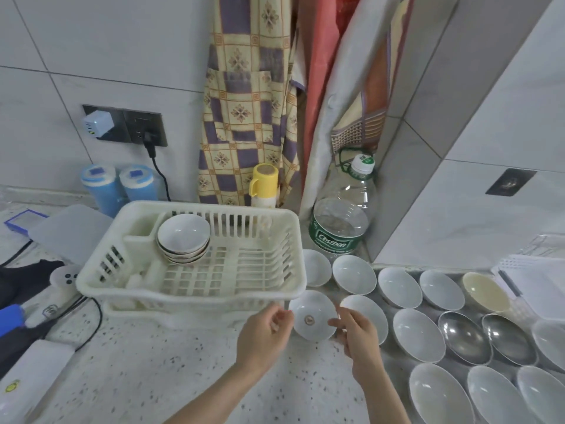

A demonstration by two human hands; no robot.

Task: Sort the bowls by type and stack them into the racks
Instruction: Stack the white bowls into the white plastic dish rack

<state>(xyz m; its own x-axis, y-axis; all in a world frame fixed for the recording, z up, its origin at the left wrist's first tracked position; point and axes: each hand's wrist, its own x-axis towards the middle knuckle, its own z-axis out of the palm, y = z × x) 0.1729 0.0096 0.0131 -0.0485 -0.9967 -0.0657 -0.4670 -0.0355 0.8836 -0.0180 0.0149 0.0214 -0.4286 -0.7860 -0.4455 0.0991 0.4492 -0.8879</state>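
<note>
A small white bowl with a round mark in its middle (312, 316) is held between both hands just in front of the white plastic rack (189, 289). My left hand (265, 335) pinches its left rim and my right hand (354, 332) pinches its right rim. Inside the rack, at the back left, sits a stack of similar small bowls (183, 237). To the right, several white bowls (419, 335), two steel bowls (464, 336) and one cream bowl (484, 290) lie in rows on the counter.
A large clear water bottle (342, 221) stands behind the bowls in the corner. A yellow cup (264, 182) and two blue canisters (101, 188) are behind the rack. Cables, a black cloth and small devices (36, 301) lie to the left. Speckled counter (153, 377) lies in front.
</note>
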